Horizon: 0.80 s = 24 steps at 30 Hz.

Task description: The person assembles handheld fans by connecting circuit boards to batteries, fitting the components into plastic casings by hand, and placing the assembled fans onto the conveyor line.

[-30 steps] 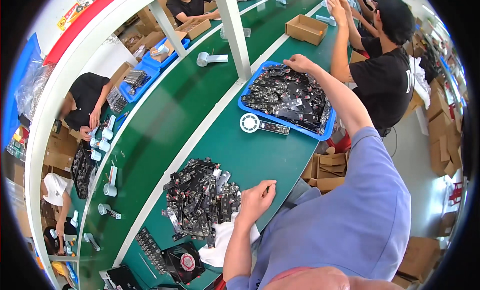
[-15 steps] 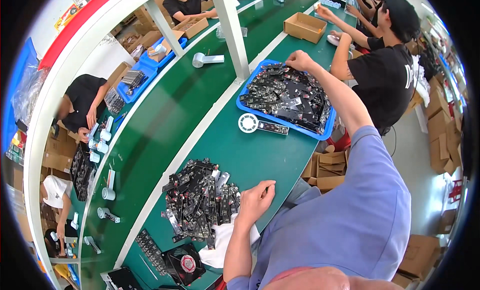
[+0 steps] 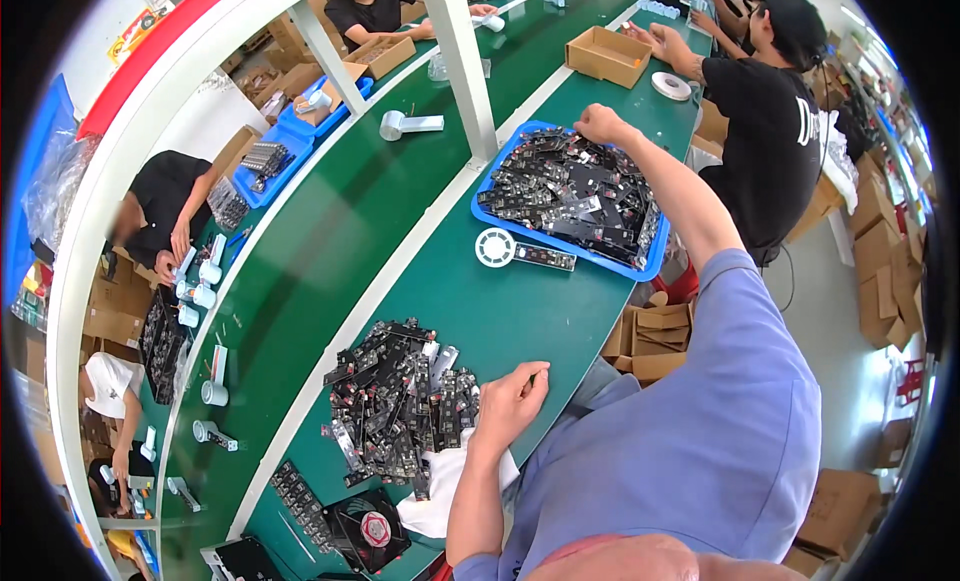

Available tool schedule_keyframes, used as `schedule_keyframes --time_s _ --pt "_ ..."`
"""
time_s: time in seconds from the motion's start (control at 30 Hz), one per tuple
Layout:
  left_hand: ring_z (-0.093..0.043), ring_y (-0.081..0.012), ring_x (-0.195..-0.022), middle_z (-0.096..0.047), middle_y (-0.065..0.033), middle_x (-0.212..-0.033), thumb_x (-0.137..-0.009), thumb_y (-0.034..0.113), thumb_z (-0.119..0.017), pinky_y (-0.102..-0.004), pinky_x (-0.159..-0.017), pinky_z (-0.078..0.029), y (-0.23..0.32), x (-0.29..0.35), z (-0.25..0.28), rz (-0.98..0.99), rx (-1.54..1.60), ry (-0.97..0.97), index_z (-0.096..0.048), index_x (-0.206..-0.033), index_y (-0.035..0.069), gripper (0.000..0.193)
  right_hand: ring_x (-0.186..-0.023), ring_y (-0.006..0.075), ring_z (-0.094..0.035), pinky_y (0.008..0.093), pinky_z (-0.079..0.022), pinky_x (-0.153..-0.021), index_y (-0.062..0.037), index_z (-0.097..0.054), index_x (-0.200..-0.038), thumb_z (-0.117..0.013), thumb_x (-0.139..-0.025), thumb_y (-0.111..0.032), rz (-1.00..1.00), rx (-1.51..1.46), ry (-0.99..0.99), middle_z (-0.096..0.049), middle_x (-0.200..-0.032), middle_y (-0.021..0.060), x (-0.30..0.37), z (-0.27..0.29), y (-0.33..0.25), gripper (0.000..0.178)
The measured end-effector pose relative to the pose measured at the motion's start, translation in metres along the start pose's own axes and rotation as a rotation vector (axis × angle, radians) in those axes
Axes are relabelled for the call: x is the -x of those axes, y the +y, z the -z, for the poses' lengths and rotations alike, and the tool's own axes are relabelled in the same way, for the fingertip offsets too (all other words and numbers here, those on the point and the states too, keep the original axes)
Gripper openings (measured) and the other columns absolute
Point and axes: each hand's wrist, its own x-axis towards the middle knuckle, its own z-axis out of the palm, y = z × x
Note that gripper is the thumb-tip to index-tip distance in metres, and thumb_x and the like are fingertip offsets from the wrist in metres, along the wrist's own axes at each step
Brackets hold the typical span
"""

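Note:
My left hand [image 3: 511,405] rests at the near edge of the green bench with its fingers curled closed. Whatever it may hold is hidden. Beside it lies a heap of narrow black circuit-board strips [image 3: 395,406] and a white cloth [image 3: 435,496]. My right arm reaches out to a blue tray [image 3: 560,255] piled with more black strips [image 3: 575,196]. At the tray's far rim, my right hand [image 3: 603,124] has its fingers bent together. I cannot make out what is between them. In front of the tray lies a white ring-headed part [image 3: 497,248] with a board in its handle.
A black fan [image 3: 366,529] and a row of boards [image 3: 302,503] lie at the near left. Beyond a white rail runs a green belt with pale-blue handheld units [image 3: 410,125]. A cardboard box [image 3: 608,57] and white roll [image 3: 671,86] stand farther off. A co-worker [image 3: 765,131] sits at right.
My two hands stay almost where they were. The co-worker at right has drawn the arms back, and the white roll now shows fully. Across the belt, a person now reaches to a pale unit.

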Motion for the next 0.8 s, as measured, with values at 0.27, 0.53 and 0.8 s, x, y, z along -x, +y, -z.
schedule_keyframes --time_s 0.27,0.53,0.8 --pt "-0.058 -0.0165 -0.05 -0.065 -0.0086 -0.064 -0.095 0.011 -0.075 -0.0336 -0.051 -0.046 0.0 0.0 0.001 0.002 -0.033 -0.026 -0.079 -0.107 0.006 0.014 -0.098 0.0376 -0.076 0.0455 -0.058 -0.091 -0.0015 -0.081 -0.102 -0.071 -0.094 -0.038 -0.007 -0.018 -0.019 -0.079 -0.103 0.0237 -0.006 0.002 0.004 0.039" --pt "-0.059 -0.017 -0.051 -0.065 -0.0092 -0.064 -0.095 0.012 -0.075 -0.0341 -0.052 -0.046 0.0 -0.001 0.001 0.016 -0.03 -0.031 -0.078 -0.108 0.006 0.015 -0.094 0.0323 -0.076 0.0432 -0.059 -0.088 -0.0022 -0.082 -0.102 -0.075 -0.091 -0.037 -0.019 -0.07 -0.018 -0.079 -0.101 0.0215 0.003 0.008 0.007 0.037" --pt "-0.059 -0.0164 -0.051 -0.064 -0.01 -0.064 -0.096 0.013 -0.075 -0.0336 -0.053 -0.047 0.002 -0.001 0.003 0.037 -0.038 -0.039 -0.079 -0.109 0.005 0.016 -0.092 0.029 -0.076 0.0408 -0.059 -0.086 -0.0035 -0.083 -0.101 -0.076 -0.091 -0.037 0.019 -0.118 -0.016 -0.08 -0.099 0.0193 0.005 0.005 0.018 0.035"
